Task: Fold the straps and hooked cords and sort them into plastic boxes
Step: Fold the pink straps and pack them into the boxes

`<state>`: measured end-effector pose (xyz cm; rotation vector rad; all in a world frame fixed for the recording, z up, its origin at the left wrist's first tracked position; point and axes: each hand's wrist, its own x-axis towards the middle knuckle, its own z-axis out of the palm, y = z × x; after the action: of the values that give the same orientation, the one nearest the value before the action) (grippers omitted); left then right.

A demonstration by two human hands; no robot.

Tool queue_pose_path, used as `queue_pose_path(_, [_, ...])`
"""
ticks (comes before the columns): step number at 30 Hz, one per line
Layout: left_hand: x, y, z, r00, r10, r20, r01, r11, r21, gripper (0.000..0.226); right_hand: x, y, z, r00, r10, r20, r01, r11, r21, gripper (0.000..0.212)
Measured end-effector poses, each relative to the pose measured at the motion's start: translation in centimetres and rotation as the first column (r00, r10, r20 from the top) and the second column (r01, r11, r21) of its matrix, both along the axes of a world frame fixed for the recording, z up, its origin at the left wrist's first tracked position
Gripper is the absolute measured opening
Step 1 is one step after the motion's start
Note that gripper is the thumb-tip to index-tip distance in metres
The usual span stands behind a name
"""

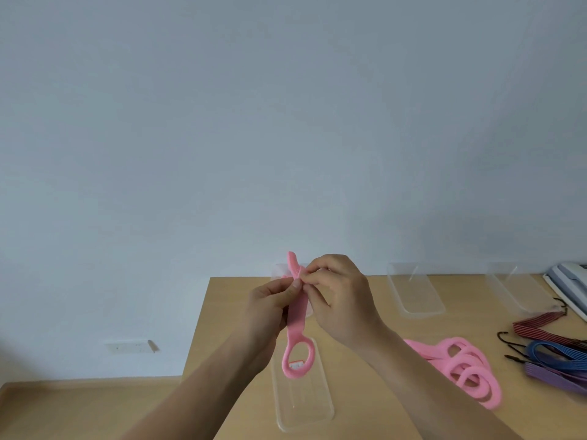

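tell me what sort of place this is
Probably a plain indoor room, home or office, set up for sorting rather than a workshop: a wooden table by a bare pale wall, a wall socket low down, and clear plastic boxes near loose pink straps.

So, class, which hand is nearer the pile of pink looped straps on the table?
Right. The right hand is raised left of the pile of pink looped straps; the left hand is farther left.

soft even daylight, faint shadows, slight blur
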<state>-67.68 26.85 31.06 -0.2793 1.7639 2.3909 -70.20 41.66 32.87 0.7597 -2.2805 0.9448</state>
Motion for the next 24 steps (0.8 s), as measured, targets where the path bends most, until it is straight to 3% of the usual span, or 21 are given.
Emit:
queue_pose_path(3, [0.0, -0.2, -0.2, 1.0, -0.01, -0.014, 0.009, 0.999, -0.035, 0.022, -0.1, 0.1, 0.9, 0.994, -0.028, 0.103, 0.037, 0.996, -0.08, 0.011])
queue_pose_path(7, [0.0, -0.5, -0.1, 0.999, -0.026, -0.041, 0.023, 0.996, -0.087, 0.022, -1.2, 0.6, 1.5, 0.947, -0.049, 0.319, 0.021, 0.996, 0.09, 0.017])
queue_pose_path(11, [0.3, -0.7, -0.2, 0.998, -0.034, -0.044, 0.028, 0.991, -0.13, 0.021, -1.1, 0.7, 1.7, 0.893, 0.018, 0.45, -0.057, 0.996, 0.074, 0.012])
queue_pose_path(19, [0.7, -1.0, 0.4, 0.998, -0.065, 0.012, 0.066, 0.984, -0.167, 0.019, -1.1, 1.2, 1.8, 0.915, -0.012, 0.404, -0.017, 0.998, 0.068, 0.009])
queue_pose_path(24, [0.8, -1.1, 0.9, 0.993, -0.114, -0.004, 0.113, 0.985, -0.132, 0.035, -0.9, 0.9, 0.8, 0.971, -0.035, 0.236, 0.013, 0.995, 0.094, 0.012])
